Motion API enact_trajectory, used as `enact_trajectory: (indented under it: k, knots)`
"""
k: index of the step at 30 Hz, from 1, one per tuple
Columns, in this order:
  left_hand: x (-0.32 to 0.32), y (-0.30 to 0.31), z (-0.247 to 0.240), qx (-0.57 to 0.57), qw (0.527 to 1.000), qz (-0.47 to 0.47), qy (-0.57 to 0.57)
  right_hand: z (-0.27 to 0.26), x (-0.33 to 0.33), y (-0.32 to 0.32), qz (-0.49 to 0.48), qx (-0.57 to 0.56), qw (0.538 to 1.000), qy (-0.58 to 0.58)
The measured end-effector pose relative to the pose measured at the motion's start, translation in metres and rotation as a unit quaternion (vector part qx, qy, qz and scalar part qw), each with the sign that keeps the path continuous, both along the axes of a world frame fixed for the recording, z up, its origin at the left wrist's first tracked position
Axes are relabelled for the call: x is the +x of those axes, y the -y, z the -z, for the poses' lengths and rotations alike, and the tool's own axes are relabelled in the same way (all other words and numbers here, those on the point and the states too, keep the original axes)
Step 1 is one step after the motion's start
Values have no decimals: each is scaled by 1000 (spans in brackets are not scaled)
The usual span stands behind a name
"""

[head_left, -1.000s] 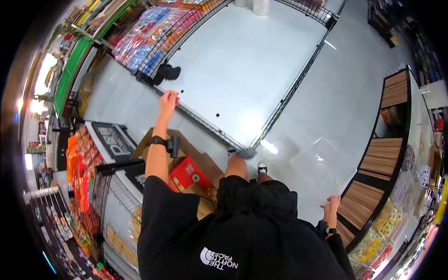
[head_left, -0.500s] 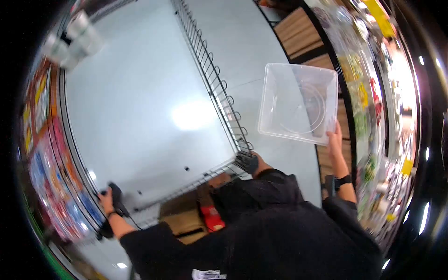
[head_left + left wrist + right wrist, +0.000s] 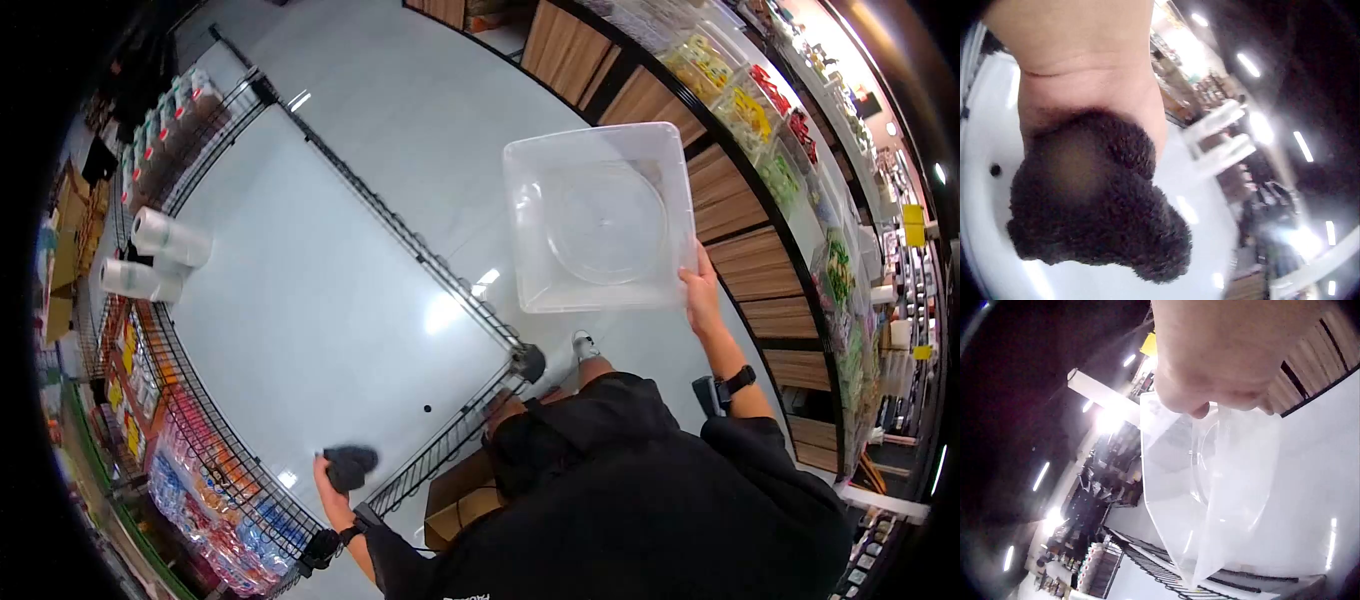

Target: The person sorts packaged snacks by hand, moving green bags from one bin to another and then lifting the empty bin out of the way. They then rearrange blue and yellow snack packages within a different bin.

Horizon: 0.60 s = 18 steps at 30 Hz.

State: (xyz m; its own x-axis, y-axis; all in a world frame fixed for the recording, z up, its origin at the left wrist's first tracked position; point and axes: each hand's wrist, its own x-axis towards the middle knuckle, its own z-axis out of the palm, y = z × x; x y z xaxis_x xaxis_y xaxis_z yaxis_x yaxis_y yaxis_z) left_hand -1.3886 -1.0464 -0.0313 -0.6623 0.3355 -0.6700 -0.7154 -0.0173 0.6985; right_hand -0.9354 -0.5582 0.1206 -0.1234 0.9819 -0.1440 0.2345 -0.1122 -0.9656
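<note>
My left hand point(image 3: 332, 492) grips a dark fuzzy cloth point(image 3: 350, 466) above the white table surface point(image 3: 330, 320), near its front left corner. In the left wrist view the cloth point(image 3: 1097, 200) bunches below the palm and hides the fingers. With my right hand point(image 3: 702, 290) I hold a clear square plastic bin point(image 3: 605, 220) by its right edge, over the floor. The right wrist view shows the bin point(image 3: 1210, 487) hanging from the hand point(image 3: 1222, 369), its fingertips mostly hidden.
Wire railing point(image 3: 400, 235) borders the white surface. Plastic rolls point(image 3: 170, 240) lie at its far left. Bagged goods point(image 3: 215, 500) stand on the left, a cardboard box point(image 3: 460, 500) below the front edge, and wood-panelled shelving point(image 3: 740, 205) curves along the right.
The right hand has raised the clear bin off the low right side. The left hand has reached the dark cloth, taken hold of it and moved it over the surface. The head view has turned.
</note>
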Motion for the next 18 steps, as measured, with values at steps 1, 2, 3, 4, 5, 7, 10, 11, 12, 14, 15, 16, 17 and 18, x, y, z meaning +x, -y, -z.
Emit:
enact_trajectory:
  k: [1, 2, 3, 4, 5, 7, 10, 11, 12, 14, 15, 16, 17, 18]
  knots:
    - [13, -45, -41, 38, 999, 18, -32, -5, 8, 0, 3, -1, 1000, -8]
    - [32, -89, -80, 87, 988, 72, -101, -10, 17, -1, -9, 17, 1000, 12]
    - [48, -130, -108, 134, 968, 125, -170, -12, 25, -4, -22, 36, 999, 31]
    - [57, -165, -121, 134, 946, 169, -242, -11, 33, -6, -22, 35, 999, 22]
    - [71, -200, -133, 133, 918, 211, -309, -12, 44, -9, -37, 68, 996, 43]
    - [145, -294, -180, 126, 867, 230, -423, -14, 64, -15, -56, 100, 992, 59]
    - [269, -424, -209, 136, 745, 328, -565, -26, 90, -25, -91, 155, 982, 60]
    - [313, -459, -215, 121, 733, 393, -542, -33, 99, -27, -103, 172, 977, 70]
    - [348, -492, -209, 134, 644, 424, -622, -39, 110, -31, -116, 191, 971, 81]
    - [410, -544, -188, 176, 499, 425, -735, -43, 134, -42, -111, 191, 974, 45]
    - [431, -563, -178, 152, 408, 460, -774, -45, 146, -46, -105, 186, 977, 11]
    - [444, -577, -164, 137, 365, 472, -791, -48, 160, -51, -81, 155, 984, -4]
    - [457, -585, -148, 123, 320, 483, -806, -44, 178, -54, -74, 148, 986, -2]
    - [463, -587, -137, 128, 315, 489, -803, -35, 193, -58, -50, 132, 990, -8]
